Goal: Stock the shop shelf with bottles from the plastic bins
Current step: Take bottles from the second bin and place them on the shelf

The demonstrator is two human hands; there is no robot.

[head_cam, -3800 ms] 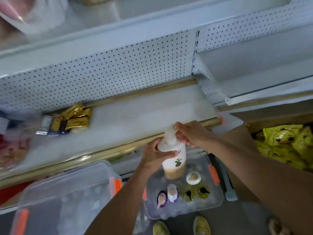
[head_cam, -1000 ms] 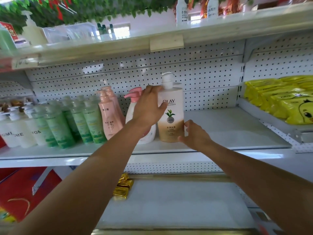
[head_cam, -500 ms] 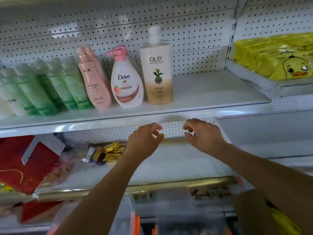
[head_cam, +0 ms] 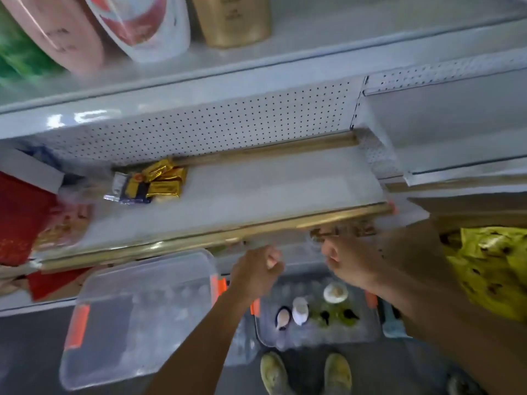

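Both hands hang empty above the floor bins. My left hand (head_cam: 258, 270) has loosely curled fingers and holds nothing. My right hand (head_cam: 346, 259) is beside it, fingers relaxed, also empty. Below them a clear plastic bin (head_cam: 365, 334) with orange latches holds several bottles seen from above, among them a white-capped one (head_cam: 336, 292) and a purple one (head_cam: 283, 317). At the top edge, on the white shelf (head_cam: 313, 61), stand the tan bottle (head_cam: 233, 21), the white and pink pump bottle (head_cam: 142, 27) and a pink bottle (head_cam: 57, 32), only their lower parts showing.
A second clear bin with its lid (head_cam: 142, 317) on sits on the floor at left. The lower shelf with a gold rail (head_cam: 199, 238) carries gold packets (head_cam: 159, 181) and red packaging (head_cam: 20, 218). Yellow duck packs (head_cam: 490, 269) lie at right. My shoes (head_cam: 305, 372) stand below.
The tan bottle was set on the upper shelf and let go. Both hands dropped empty from the shelf to just above the bottle bin, and the view tilted down.
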